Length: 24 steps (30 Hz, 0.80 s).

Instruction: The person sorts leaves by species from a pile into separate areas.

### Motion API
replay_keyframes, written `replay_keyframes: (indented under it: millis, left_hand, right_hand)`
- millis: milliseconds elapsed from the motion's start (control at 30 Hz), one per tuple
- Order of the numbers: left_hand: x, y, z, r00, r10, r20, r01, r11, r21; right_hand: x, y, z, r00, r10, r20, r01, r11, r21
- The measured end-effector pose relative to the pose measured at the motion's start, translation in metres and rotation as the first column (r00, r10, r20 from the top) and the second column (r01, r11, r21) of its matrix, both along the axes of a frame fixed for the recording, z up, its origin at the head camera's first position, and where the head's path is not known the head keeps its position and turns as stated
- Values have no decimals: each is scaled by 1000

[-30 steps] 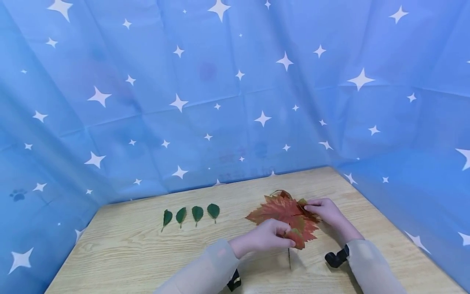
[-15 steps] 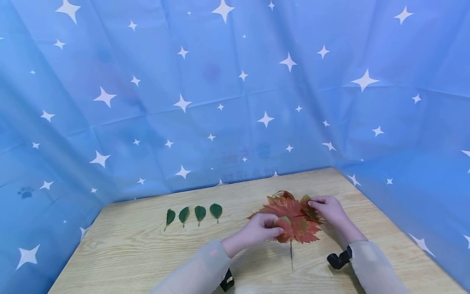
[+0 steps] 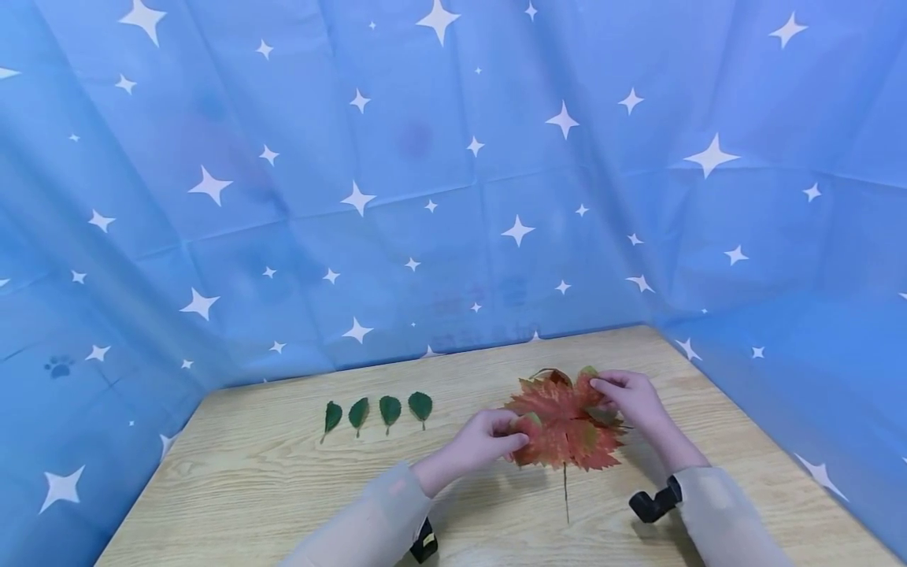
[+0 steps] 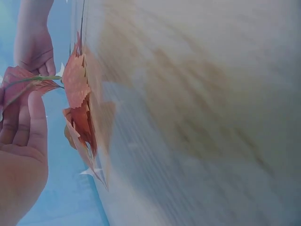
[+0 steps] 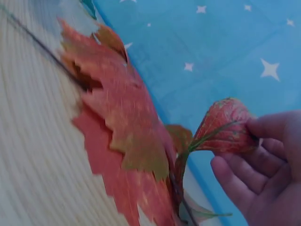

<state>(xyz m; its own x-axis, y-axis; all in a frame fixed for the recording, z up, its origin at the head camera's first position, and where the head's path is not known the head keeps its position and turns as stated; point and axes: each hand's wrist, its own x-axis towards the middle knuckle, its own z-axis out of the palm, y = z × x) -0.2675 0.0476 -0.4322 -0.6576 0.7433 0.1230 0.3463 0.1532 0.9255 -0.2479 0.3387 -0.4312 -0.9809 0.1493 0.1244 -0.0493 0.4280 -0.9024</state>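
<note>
My left hand (image 3: pixel 482 442) pinches a small red leaf (image 3: pixel 527 442) between thumb and fingers, at the near left side of a cluster of red, jagged leaves (image 3: pixel 556 402). At the cluster's far right, my right hand (image 3: pixel 631 398) pinches another rounded red leaf (image 5: pixel 225 125) by its edge; in the right wrist view its green veins run down to a stalk. A long, thin dark stem (image 3: pixel 566 496) sticks out from the cluster toward me. In the left wrist view the cluster's edge leaves (image 4: pixel 77 84) hang just above the table, and the held leaf shows its veined underside.
Several small green leaves (image 3: pixel 390 411) lie in a row on the wooden table (image 3: pixel 248 472), left of the cluster. A blue curtain with white stars (image 3: pixel 425 197) rises along the table's back and sides. Black wrist cameras (image 3: pixel 655 502) protrude below the sleeves.
The left hand has moved left and slightly away from me, drawing its leaf outward from the cluster. The right hand has lifted slightly with its leaf. The head view has shifted a little.
</note>
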Motion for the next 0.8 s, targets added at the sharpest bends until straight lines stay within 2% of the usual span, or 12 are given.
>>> replay_keyframes:
  millis: [300,533,800]
  left_hand:
    - [-2,-11,-3,999,4,-35,-3,1000,22]
    - [-3,-20,-4,999,33,5,-34,999,24]
    - [-6,-30,-6,998,64,21,-65,998,15]
  right_hand:
    - [0,-15,4,999,40,11,-38,989,-141]
    - [-3,-30,-5,991,121,57,-103,962,-254]
    - [-5,-40,-17,991,112,74,-91,965,-244]
